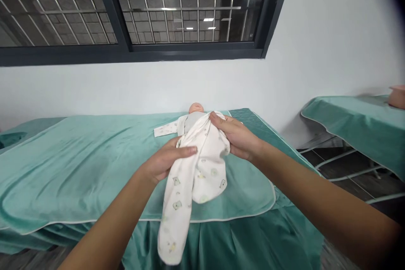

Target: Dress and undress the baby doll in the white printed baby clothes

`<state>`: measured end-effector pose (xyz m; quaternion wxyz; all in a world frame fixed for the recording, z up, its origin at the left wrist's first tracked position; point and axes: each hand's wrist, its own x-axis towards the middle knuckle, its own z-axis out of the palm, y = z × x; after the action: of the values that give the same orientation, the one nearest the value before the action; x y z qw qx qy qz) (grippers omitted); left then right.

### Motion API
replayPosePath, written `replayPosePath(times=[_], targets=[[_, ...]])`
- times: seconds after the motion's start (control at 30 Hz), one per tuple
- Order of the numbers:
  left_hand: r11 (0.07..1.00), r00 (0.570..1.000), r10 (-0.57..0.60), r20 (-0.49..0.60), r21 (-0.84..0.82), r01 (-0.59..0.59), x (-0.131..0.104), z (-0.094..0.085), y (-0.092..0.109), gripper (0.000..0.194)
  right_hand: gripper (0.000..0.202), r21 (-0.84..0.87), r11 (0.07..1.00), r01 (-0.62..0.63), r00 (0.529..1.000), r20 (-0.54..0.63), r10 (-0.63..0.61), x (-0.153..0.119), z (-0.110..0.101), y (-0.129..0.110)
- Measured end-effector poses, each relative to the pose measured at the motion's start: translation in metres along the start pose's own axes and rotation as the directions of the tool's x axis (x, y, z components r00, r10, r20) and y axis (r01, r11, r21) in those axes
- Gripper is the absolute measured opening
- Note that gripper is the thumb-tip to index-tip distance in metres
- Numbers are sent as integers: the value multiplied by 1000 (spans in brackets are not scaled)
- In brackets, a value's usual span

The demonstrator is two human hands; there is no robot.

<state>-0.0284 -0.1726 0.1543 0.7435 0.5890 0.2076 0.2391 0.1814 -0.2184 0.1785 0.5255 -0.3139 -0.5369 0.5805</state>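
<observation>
White baby pants with small green and yellow animal prints hang between my two hands over the near part of the bed. My left hand grips the fabric at the left, thumb on top. Up at the waist end, my right hand pinches the cloth between thumb and fingers. One leg dangles past the bed's front edge; the other is bunched up at the right. Behind the pants lies a baby doll on its back, with one printed sleeve stretched to the left. Its lower body is hidden by the pants.
A green velvety cover with pale piping lies over the bed. To the right stands another green-covered bed with a skin-coloured object at its edge. The white wall and a dark-framed barred window are behind.
</observation>
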Motion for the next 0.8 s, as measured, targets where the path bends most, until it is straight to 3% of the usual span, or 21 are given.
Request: replayPosePath(times=[0.1,0.23,0.3,0.37,0.43,0.5,0.6,0.7,0.8], targets=[[986,982,140,-128,-77,-150,9,3,7,51,46,-1,998,-59,997,53,59,-2,3,1],[971,966,196,-170,-102,-215,15,10,8,48,42,-242,964,-111,956,240,171,-7,3,-2],[974,969,177,-170,-111,-197,14,10,4,48,41,-374,920,-113,945,245,216,-7,0,-1],[979,975,152,-162,-109,-171,10,5,-3,49,36,-414,902,-124,961,176,213,-6,-5,3],[991,989,98,-113,-79,-107,5,-3,-10,49,31,-306,948,-93,986,101,130,-4,-12,11],[1000,1000,8,-18,-30,-8,1,-11,-17,52,28,-87,996,-23,999,27,25,-1,-17,20],[998,997,-59,55,-20,60,0,-16,-23,54,32,201,980,-5,997,-74,20,1,-17,34],[984,990,90,-110,-145,-106,8,-12,-25,51,41,261,964,-50,991,-105,80,-3,-12,45],[943,946,174,-274,-230,-240,20,-5,-26,49,44,82,984,-159,987,31,157,-9,-9,50]])
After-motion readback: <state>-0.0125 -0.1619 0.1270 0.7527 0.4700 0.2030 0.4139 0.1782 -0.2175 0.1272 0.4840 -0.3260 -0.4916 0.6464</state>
